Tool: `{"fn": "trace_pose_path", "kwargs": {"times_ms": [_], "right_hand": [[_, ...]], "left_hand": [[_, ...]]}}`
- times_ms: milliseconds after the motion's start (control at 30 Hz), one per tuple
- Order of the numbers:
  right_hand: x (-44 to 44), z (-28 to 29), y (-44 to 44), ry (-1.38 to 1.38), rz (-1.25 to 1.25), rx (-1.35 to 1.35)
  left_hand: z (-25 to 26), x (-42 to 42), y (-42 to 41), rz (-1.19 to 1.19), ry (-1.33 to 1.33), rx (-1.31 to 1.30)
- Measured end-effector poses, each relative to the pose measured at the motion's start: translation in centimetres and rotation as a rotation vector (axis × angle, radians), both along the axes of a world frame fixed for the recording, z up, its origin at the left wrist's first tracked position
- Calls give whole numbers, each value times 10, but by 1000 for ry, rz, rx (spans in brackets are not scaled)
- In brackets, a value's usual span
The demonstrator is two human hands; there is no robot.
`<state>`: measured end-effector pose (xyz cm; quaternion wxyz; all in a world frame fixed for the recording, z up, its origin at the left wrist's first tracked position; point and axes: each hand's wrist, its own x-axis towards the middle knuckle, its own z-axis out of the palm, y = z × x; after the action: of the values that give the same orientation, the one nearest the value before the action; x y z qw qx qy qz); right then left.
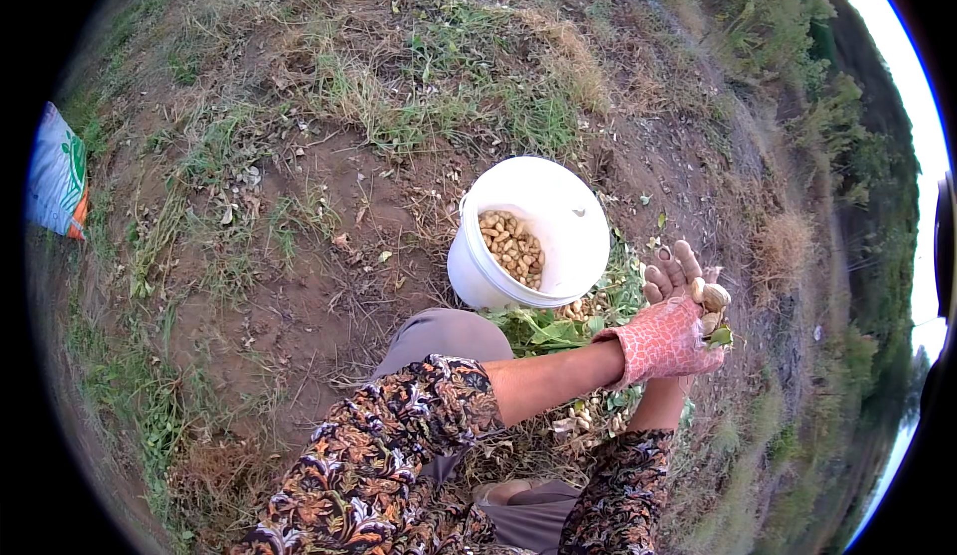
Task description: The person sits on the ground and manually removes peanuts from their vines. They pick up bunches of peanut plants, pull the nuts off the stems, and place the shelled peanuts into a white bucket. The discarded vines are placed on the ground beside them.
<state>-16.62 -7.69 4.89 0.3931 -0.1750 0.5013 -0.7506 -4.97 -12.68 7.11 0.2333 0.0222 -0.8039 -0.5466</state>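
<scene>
My left hand (665,334), in a pink patterned glove, reaches across to the right and overlaps my right hand, which is mostly hidden beneath it. Dusty fingers extend above the glove; which hand each belongs to is unclear. A few peanuts in their shells (714,299) and a green leaf (720,337) are against the hands at their right side. Left of the hands a white plastic bucket (482,275) stands tilted in view, with many unshelled peanuts (512,245) inside. More peanuts (579,308) lie on the ground between bucket and hands.
Green leafy plants (546,331) lie beside the bucket, near my knee (456,338). Loose peanuts (579,417) are on the ground below my forearm. A printed white sack (60,174) stands at far left. Soil with grass and dry stalks surrounds me; shrubs (785,32) grow at right.
</scene>
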Motion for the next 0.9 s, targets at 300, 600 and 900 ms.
{"fn": "trace_pose_path", "kwargs": {"times_ms": [300,600,900], "right_hand": [[37,17,77,115,-156,-184],[48,64,116,460,-176,139],[34,54,166,454,-48,513]], "left_hand": [[-57,-45,53,-566,175,575],[4,-5,34,-855,-183,545],[-36,-32,85,-896,-267,-128]]}}
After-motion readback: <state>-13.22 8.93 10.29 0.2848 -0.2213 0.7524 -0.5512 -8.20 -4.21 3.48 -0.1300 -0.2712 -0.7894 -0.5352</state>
